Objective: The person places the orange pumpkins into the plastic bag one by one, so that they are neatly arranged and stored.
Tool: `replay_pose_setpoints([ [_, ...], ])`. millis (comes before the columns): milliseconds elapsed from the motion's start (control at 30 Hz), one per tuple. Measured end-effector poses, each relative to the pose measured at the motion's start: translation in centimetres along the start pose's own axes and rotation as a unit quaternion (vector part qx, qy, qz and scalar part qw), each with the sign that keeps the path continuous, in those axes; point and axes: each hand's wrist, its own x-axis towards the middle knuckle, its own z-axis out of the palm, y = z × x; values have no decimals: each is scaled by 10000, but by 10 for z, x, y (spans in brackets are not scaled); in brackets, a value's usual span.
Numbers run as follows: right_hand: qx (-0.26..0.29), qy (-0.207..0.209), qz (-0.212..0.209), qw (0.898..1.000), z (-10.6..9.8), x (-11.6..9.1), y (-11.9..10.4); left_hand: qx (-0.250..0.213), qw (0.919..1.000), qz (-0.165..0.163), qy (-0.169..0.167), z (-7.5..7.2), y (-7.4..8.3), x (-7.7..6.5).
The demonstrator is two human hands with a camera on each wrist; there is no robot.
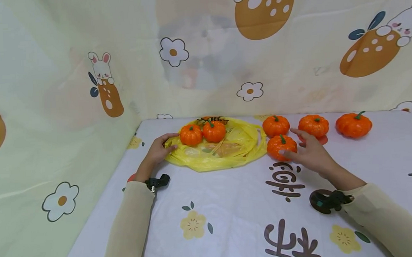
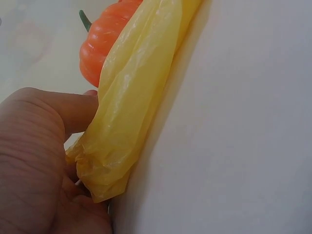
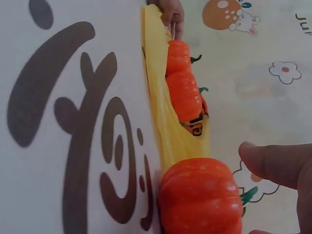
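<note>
Orange pumpkin [image 3: 201, 197] near yellow bag [image 3: 160, 92]

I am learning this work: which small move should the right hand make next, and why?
Perhaps the right hand should close on the nearest pumpkin: it is spread open beside that pumpkin, and the right wrist view shows a gap between them. The left hand holds the yellow bag by its edge, and two pumpkins rest on it.
</note>
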Motion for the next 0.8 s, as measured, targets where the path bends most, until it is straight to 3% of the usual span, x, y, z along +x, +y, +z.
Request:
replay_pose_setpoints([
  [333,651,-83,153,9977,13,7,12,-44,10000,-16,-5,0,-2,1],
  [800,525,-121,-46,9985,17,7,13,-69,9999,-128,-34,1,-3,2],
])
